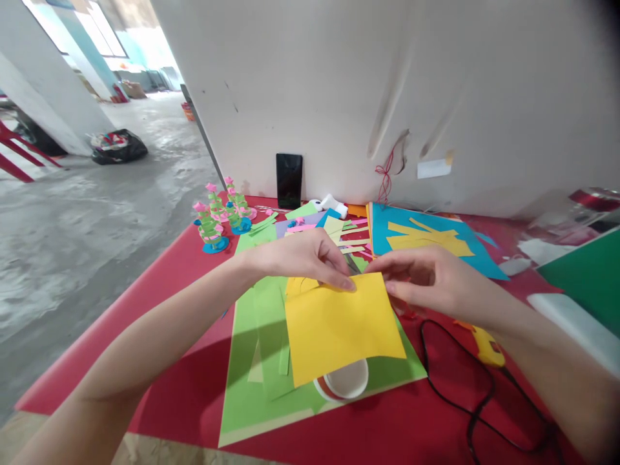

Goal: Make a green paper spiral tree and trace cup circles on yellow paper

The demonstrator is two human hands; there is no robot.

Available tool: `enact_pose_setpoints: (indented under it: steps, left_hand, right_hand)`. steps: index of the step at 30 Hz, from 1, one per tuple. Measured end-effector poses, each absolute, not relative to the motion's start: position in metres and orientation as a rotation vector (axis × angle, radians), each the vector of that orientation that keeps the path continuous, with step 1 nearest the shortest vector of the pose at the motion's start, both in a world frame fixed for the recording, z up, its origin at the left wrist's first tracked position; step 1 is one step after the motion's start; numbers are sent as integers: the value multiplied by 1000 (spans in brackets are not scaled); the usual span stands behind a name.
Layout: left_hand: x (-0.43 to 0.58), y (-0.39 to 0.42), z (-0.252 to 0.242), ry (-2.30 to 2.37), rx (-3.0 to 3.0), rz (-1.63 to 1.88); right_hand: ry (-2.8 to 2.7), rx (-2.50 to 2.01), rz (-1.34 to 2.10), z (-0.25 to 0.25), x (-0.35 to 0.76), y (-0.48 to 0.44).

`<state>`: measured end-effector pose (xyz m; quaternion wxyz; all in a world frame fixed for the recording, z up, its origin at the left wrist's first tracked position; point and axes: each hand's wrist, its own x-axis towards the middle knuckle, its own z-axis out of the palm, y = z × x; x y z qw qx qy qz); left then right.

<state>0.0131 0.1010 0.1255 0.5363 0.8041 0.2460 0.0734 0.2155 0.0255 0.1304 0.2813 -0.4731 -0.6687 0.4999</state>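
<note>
My left hand (322, 258) pinches the top edge of a sheet of yellow paper (343, 329), with the thumb lying on its front. At the sheet's upper right corner, my right hand (421, 278) has its thumb and fingers closed about the edge; part of the grip is hidden. Below the yellow paper, a white paper cup (351, 380) shows partly. Under everything lies a large green sheet (242, 387) with green strips on it. A greyish thing between the hands is too covered to name.
Small pink-and-green paper towers on blue bases (213, 236) stand at the left. Behind are a phone (289, 181) against the wall, loose paper strips and a blue sheet (484, 261) with yellow strips. A yellow glue gun (487, 347) and its black cable (429, 374) lie right.
</note>
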Motion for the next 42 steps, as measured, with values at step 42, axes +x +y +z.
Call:
enact_pose_setpoints:
  steps: [42]
  left_hand:
    - [28, 119, 132, 731, 1995, 511]
  right_hand:
    - [-1653, -1322, 1006, 124, 208, 66]
